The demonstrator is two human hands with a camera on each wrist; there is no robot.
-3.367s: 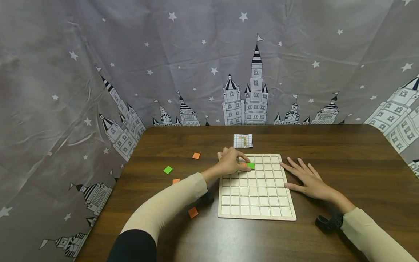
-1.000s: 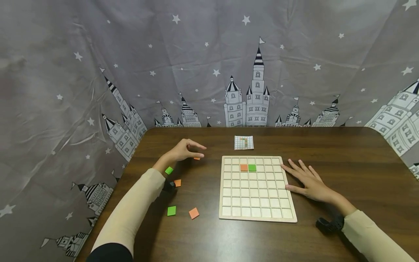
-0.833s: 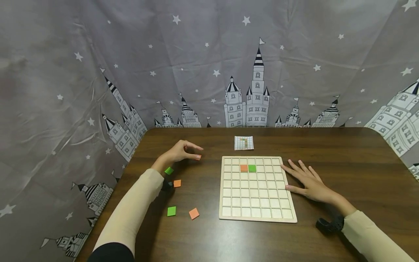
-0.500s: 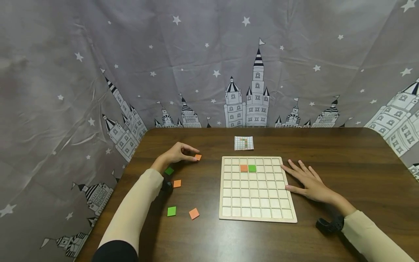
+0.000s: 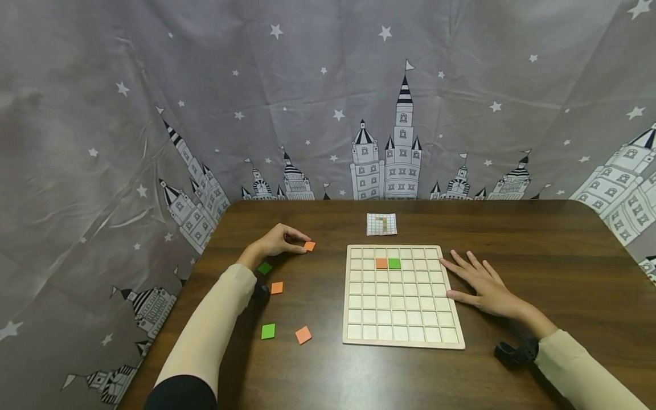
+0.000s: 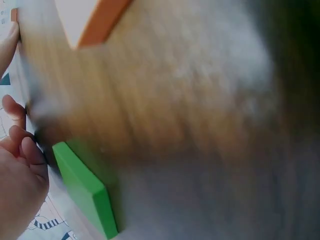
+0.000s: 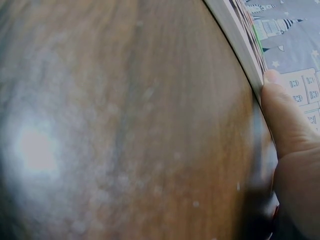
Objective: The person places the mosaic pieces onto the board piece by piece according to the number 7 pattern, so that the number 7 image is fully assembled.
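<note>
My left hand (image 5: 278, 240) is over the back left of the table, its thumb and index finger pinching the edge of an orange square tile (image 5: 310, 246). In the left wrist view, the thumb meets that orange tile (image 6: 14, 15), partly cut off by the frame. My right hand (image 5: 486, 286) lies with fingers spread beside the wooden grid board (image 5: 412, 302), thumb and index fingertip at its right edge. In the right wrist view, the thumb (image 7: 286, 116) touches the board's side (image 7: 239, 42). On the board an orange tile (image 5: 381, 263) and a green tile (image 5: 394, 263) sit side by side.
Loose tiles lie left of the board: a green tile (image 5: 264, 268) by the left wrist, an orange tile (image 5: 277, 288), another green tile (image 5: 268, 331) and another orange tile (image 5: 303, 335). A small printed grid card (image 5: 381, 224) lies behind the board. Grey castle-print fabric (image 5: 318, 85) hangs behind.
My left hand has left the green tile on the board and moved left to the orange tile, closing finger and thumb on its edge. My right hand has stayed put.
</note>
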